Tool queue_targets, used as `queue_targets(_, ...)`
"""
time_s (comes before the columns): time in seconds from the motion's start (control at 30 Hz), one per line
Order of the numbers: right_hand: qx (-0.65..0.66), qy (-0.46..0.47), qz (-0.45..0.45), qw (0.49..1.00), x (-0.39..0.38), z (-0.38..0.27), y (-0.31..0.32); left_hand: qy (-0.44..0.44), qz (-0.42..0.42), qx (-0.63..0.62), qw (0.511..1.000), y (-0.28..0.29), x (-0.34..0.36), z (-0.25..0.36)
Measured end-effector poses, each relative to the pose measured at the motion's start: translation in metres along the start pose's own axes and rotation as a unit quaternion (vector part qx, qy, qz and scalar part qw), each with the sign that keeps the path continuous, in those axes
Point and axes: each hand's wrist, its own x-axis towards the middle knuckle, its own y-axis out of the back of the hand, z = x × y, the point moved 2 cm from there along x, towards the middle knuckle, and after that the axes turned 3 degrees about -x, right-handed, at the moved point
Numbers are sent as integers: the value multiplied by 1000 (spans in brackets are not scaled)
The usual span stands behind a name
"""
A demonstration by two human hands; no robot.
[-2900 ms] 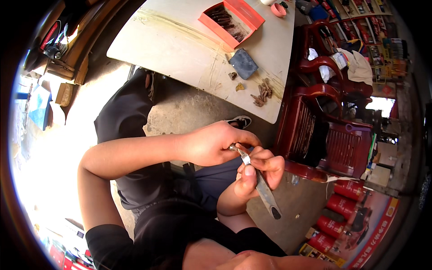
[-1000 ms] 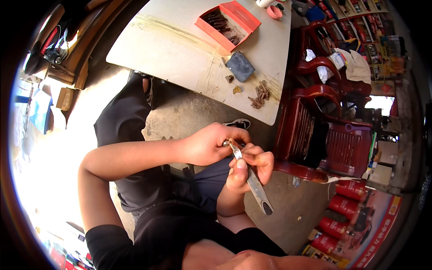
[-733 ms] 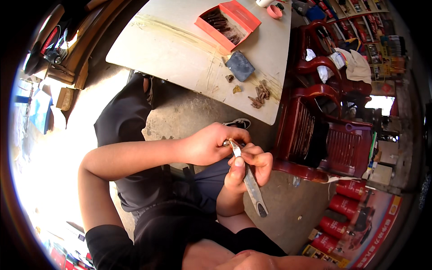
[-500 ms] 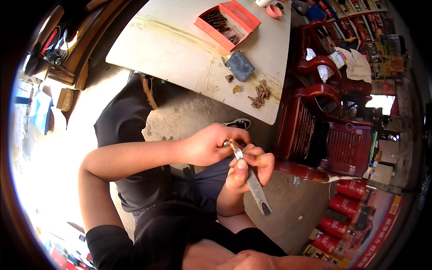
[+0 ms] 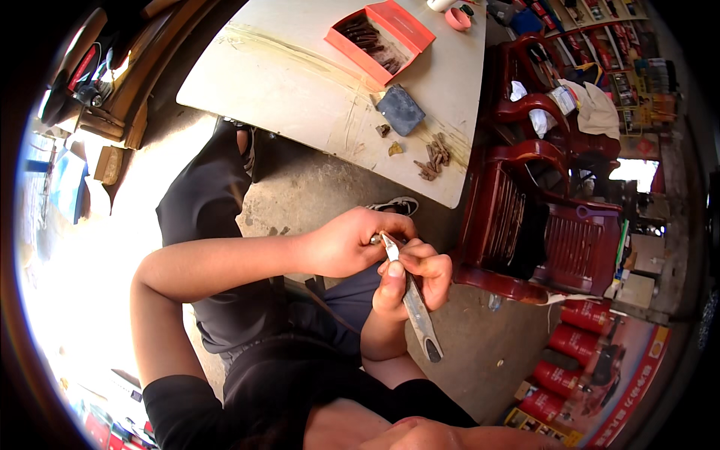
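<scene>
– Just in front of the person's body, what is hard to make out?
– The small piece [image 5: 375,239] in the left hand [image 5: 354,240]: a rounded, silvery end shows, the rest hidden by curled fingers.
– So that hand is clamped on it?
– Yes, and the right hand [image 5: 426,273] grips a flat metal tool [image 5: 420,315], thumb pressed along it, pointed end close to the left fingers. I can't tell whether the tip touches the piece.
– Anything cut off?
– A white object [image 5: 439,4], at the upper edge. Beyond the hands, the surface [image 5: 285,97] carries a red-orange box [image 5: 409,34] of dark sticks [image 5: 362,36].
</scene>
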Motion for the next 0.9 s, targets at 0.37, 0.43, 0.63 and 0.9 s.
queue_targets(0.37,-9,6,26,1000,-1,2,-3,2,28,-1,1000,-3,0,2)
queue_targets(0.43,-12,11,23,1000,0,3,-3,8,28,-11,999,-2,0,2)
queue_targets(0.63,0,6,15,1000,1,2,-1,21,21,-2,1000,-2,-1,3)
queue_targets(0.9,13,-30,10,999,2,0,1,23,21,-5,1000,-4,0,-2)
